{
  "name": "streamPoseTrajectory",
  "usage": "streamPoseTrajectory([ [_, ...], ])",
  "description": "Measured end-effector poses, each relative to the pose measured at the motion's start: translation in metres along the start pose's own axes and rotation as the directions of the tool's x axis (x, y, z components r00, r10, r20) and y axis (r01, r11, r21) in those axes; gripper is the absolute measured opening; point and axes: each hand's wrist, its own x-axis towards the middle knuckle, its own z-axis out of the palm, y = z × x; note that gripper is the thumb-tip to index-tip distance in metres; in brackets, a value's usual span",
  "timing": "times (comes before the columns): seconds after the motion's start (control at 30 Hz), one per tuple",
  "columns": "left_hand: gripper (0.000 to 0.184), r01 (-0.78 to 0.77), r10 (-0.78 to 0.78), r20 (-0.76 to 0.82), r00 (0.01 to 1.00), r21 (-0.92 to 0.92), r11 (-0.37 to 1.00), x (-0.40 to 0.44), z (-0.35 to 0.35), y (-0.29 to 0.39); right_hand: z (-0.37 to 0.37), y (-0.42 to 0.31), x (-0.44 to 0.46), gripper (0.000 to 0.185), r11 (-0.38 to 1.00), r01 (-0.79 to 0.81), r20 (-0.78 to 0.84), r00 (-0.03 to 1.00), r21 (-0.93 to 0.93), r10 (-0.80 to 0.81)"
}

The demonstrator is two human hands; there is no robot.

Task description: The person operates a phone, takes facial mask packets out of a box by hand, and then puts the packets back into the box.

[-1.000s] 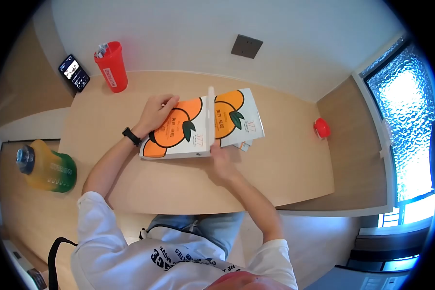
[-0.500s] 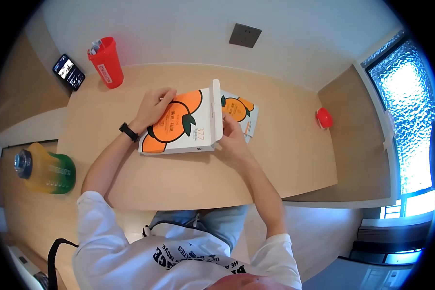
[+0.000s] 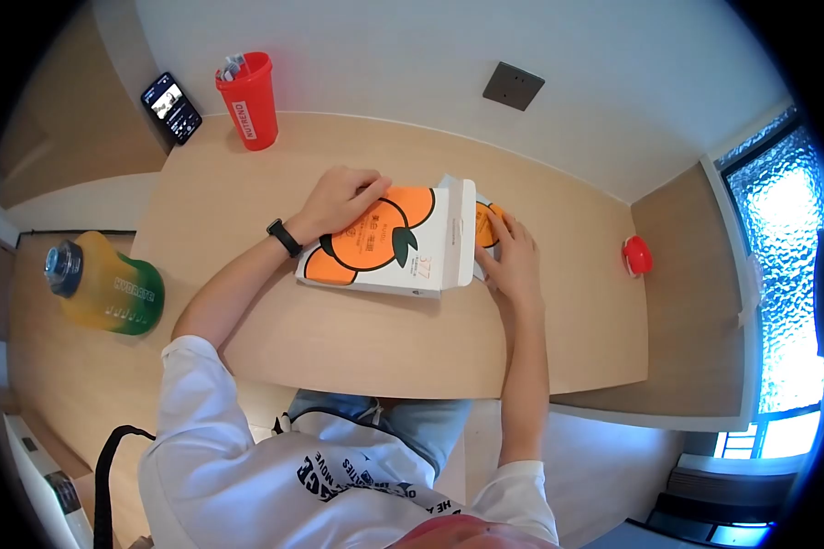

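A white cardboard box [image 3: 430,238] printed with oranges and green leaves lies on the desk, its end flap standing up on the right. My left hand [image 3: 346,199] grips the far left edge of the box, fingers bent over it. Just beyond the flap, a flat packet [image 3: 487,220] with a similar orange print shows in part, the rest covered by the flap and my fingers. My right hand [image 3: 515,263] is closed on this packet, thumb close to the flap. Whether the packet's end is inside the box is hidden.
A red cup [image 3: 252,105] holding small packets stands at the back left of the desk [image 3: 375,339], beside a propped phone [image 3: 171,108]. At the left is a yellow-green bottle [image 3: 110,285]. A small red object [image 3: 637,256] sits by the right side panel [image 3: 691,284].
My right hand has moved from the box's flap onto the packet to its right. My left hand stays on the box. The whole view has shifted with my head.
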Motion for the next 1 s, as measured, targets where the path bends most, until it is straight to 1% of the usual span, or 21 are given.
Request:
streamPoseTrajectory([
  [0.07,0.039,-0.014,0.014,0.003,1.000,0.005,1.000,0.002,0.000,-0.004,-0.017,-0.004,0.004,0.074,0.995,-0.097,0.143,0.985,0.022,0.093],
  [0.17,0.040,-0.070,0.071,-0.017,0.997,0.037,0.997,0.003,0.003,-0.009,0.005,0.006,-0.001,0.077,1.000,-0.002,-0.094,0.996,-0.021,0.000],
  [0.2,0.041,-0.095,0.097,-0.024,0.995,0.051,0.994,0.002,0.004,-0.010,0.004,0.006,0.000,0.079,0.999,-0.022,-0.047,0.999,0.046,0.024],
  [0.27,0.042,-0.026,0.027,-0.008,1.000,0.042,0.999,0.001,0.005,-0.009,-0.010,0.000,0.004,0.082,0.981,-0.083,0.063,0.995,0.176,0.073],
  [0.37,0.043,0.025,-0.026,0.023,0.999,0.035,0.999,0.000,0.003,-0.004,-0.020,-0.005,0.004,0.084,0.987,-0.147,0.056,0.988,0.067,0.144],
  [0.47,0.044,0.014,-0.016,0.035,0.999,0.057,0.998,0.003,0.000,-0.003,-0.024,-0.003,0.003,0.085,0.982,-0.145,0.063,0.988,0.122,0.138],
  [0.5,0.044,0.010,-0.013,0.039,0.999,0.066,0.998,0.003,0.000,-0.004,-0.017,0.001,0.004,0.085,0.987,-0.112,0.031,0.993,0.114,0.109],
  [0.57,0.043,-0.035,0.036,-0.013,0.999,0.038,0.999,0.003,0.002,-0.005,0.003,0.012,0.002,0.084,0.993,-0.055,-0.017,0.998,0.104,0.057],
  [0.6,0.043,-0.053,0.053,-0.032,0.998,0.024,0.998,0.001,0.005,-0.005,0.000,0.009,0.002,0.084,0.988,-0.086,0.026,0.996,0.132,0.084],
  [0.67,0.043,-0.008,0.008,-0.010,1.000,0.005,1.000,0.000,0.006,-0.007,-0.013,0.001,0.005,0.083,0.971,-0.156,0.117,0.984,0.182,0.136],
  [0.7,0.043,0.008,-0.008,-0.001,1.000,-0.001,1.000,0.000,0.005,-0.007,-0.011,0.003,0.002,0.082,0.978,-0.138,0.102,0.987,0.158,0.123],
  [0.77,0.043,-0.010,0.010,0.003,1.000,0.030,0.999,0.000,0.003,-0.005,-0.011,0.005,0.003,0.080,0.990,-0.093,0.056,0.995,0.107,0.087],
  [0.8,0.043,-0.028,0.028,-0.004,1.000,0.049,0.998,0.002,0.002,-0.004,-0.015,0.003,0.004,0.079,0.992,-0.098,0.033,0.995,0.076,0.096],
  [0.87,0.042,-0.027,0.027,-0.003,1.000,0.023,0.999,0.003,0.003,-0.005,-0.022,0.000,0.002,0.078,0.994,-0.108,-0.011,0.994,0.010,0.108],
  [0.9,0.042,-0.022,0.022,0.001,1.000,0.009,1.000,0.002,0.003,-0.005,-0.019,0.005,0.004,0.078,0.980,-0.168,-0.038,0.984,0.107,0.173],
  [0.97,0.041,-0.016,0.016,-0.015,1.000,0.004,1.000,0.002,0.001,-0.001,-0.007,0.020,0.004,0.078,0.910,-0.284,-0.047,0.949,0.302,0.311],
  [1.0,0.042,0.000,0.000,-0.026,1.000,-0.008,1.000,0.003,0.001,-0.002,-0.012,0.021,0.003,0.076,0.853,-0.290,-0.048,0.938,0.434,0.343],
])
